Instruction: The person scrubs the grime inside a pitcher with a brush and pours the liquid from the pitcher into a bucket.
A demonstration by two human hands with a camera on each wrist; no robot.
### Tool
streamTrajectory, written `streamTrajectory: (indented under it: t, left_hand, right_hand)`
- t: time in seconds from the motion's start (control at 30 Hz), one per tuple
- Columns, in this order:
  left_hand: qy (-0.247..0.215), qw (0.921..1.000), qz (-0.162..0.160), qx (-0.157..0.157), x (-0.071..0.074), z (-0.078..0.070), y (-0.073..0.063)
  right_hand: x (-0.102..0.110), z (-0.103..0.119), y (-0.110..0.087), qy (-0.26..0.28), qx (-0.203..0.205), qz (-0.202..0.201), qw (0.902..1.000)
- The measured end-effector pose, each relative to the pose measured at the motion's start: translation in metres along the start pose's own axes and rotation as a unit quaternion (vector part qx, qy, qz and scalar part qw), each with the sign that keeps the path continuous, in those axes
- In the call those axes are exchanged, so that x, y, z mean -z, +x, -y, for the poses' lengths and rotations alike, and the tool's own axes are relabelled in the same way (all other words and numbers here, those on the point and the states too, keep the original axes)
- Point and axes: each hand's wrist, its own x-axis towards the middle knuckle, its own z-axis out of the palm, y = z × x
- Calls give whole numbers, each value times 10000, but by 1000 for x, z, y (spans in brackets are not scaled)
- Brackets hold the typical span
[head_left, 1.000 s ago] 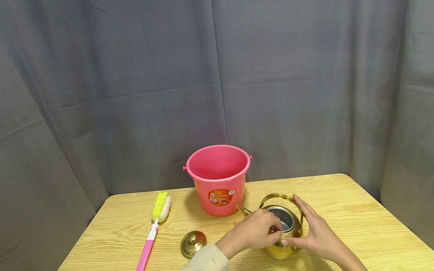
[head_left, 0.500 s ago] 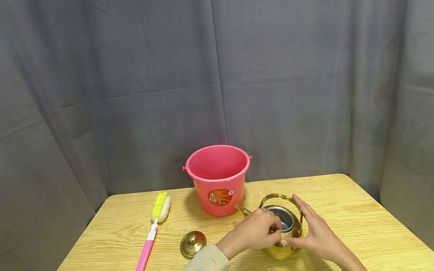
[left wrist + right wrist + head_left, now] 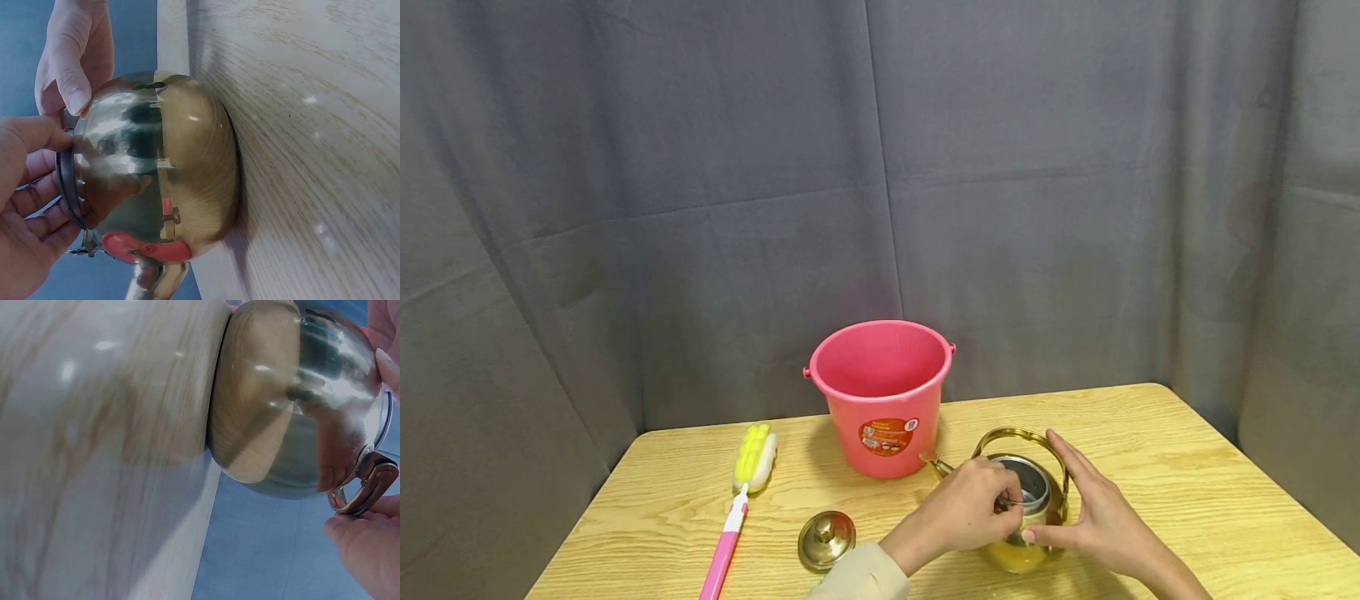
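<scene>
A brass-coloured teapot (image 3: 1017,557) stands upright on the table, its lid off and its looped handle raised. In its mouth sits a steel strainer (image 3: 1034,482) with small holes. My left hand (image 3: 973,510) pinches the strainer's near rim with curled fingers; in the left wrist view the rim (image 3: 69,187) shows between thumb and fingers. On the pot's other side is my right hand (image 3: 1101,523), fingers straight and spread. Its thumb rests on the pot's shoulder, and a fingertip (image 3: 337,526) touches the handle. Left of the pot lies the lid (image 3: 826,540), knob up.
Just behind the spout stands a pink bucket (image 3: 883,404) with an orange label. A long-handled sponge brush (image 3: 722,554) with a yellow and white head lies at the left of the wooden table (image 3: 1187,483). Grey curtains (image 3: 1037,208) hang behind and at both sides.
The strainer's rim at my left fingers now shows slightly tipped up from the pot's mouth. Both hands keep their places; the teapot and the other things have not moved.
</scene>
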Motion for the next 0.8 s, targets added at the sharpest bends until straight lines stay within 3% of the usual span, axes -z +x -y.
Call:
streamTrajectory:
  t: [0.43, 0.8]
  left_hand:
    - [56, 9992, -295, -256, -2, 2, 2]
    - [-20, 9993, -254, -289, -1, 0, 2]
  right_hand:
    - [-1, 0, 0, -50, 34, -50, 10000]
    - [0, 2, -2, -126, -9, 14, 9999]
